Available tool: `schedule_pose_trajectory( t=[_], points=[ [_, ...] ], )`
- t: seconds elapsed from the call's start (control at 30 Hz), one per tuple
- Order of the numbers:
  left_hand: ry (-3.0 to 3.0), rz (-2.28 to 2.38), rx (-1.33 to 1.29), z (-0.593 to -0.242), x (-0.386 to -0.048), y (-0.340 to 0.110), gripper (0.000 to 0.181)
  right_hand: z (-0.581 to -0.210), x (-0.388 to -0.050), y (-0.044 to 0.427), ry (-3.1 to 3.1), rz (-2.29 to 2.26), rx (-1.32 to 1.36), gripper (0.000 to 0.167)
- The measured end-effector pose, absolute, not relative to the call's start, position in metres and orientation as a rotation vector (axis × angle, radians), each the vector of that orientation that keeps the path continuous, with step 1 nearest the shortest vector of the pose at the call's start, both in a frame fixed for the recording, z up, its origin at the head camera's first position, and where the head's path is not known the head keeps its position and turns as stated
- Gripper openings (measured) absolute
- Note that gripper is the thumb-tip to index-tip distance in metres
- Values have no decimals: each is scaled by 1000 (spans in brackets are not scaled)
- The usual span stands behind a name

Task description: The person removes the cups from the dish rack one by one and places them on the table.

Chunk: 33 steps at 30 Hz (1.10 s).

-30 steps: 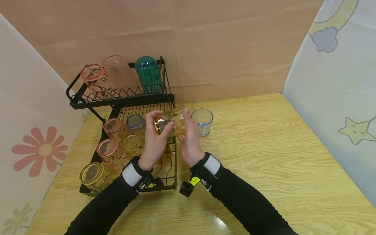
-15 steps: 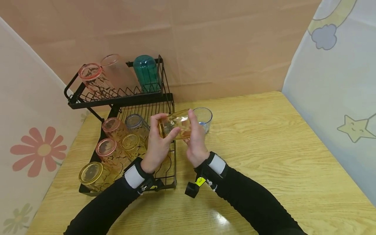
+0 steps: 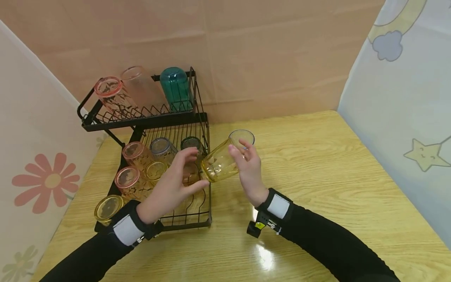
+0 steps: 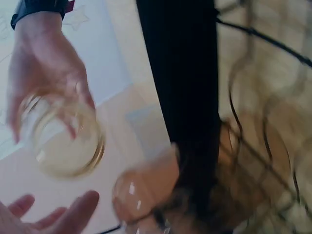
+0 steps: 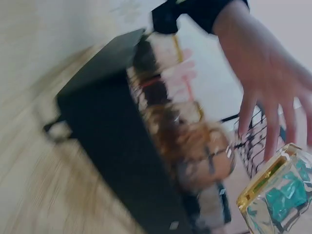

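A yellow glass (image 3: 222, 162) is tilted in the air beside the rack's right edge, gripped near its upper end by the right hand (image 3: 251, 170). The left hand (image 3: 172, 186) is beside the glass's lower end, fingers spread and relaxed, over the rack's lower tier. In the left wrist view the right hand (image 4: 51, 68) holds the glass (image 4: 68, 141), with the left fingers (image 4: 73, 214) apart from it. The right wrist view shows the left hand (image 5: 273, 73) with straight fingers near the glass (image 5: 282, 195).
A black two-tier rack (image 3: 183, 225) stands at left. Its upper tier bears a teal glass (image 3: 175, 88) and pink glasses (image 3: 114, 96); several upturned glasses fill part of the lower tier. A clear blue-rimmed glass (image 3: 242, 135) stands on the table (image 3: 317, 176) behind the right hand.
The left hand has let go of the yellow glass and moved left and down. Held by the right hand, the glass has tilted, its left end lower. The right hand has shifted right.
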<state>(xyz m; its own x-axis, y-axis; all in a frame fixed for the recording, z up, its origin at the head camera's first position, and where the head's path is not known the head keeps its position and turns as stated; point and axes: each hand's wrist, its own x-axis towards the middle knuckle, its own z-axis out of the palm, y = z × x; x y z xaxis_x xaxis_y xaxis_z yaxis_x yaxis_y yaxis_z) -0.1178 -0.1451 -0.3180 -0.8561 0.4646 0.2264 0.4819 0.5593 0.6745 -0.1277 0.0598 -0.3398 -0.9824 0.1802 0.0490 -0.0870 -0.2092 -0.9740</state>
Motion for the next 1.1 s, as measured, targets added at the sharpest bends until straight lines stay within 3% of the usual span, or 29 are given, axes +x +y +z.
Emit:
schedule_pose_trajectory(
  t=[0.3, 0.47, 1.1],
  points=[
    [-2610, -543, -1156, -324, -105, -186, 80, -356, -137, 104, -2174, 2044, 69, 64],
    [-2529, -314, -1155, -328, -105, -205, 86, -355, -141, 126, -2391, 1795, 201, 74],
    [-2743, -65, -269, -322, -77, -261, 116, -366, -171, 188, -2656, 1055, 290, 82]
  ],
)
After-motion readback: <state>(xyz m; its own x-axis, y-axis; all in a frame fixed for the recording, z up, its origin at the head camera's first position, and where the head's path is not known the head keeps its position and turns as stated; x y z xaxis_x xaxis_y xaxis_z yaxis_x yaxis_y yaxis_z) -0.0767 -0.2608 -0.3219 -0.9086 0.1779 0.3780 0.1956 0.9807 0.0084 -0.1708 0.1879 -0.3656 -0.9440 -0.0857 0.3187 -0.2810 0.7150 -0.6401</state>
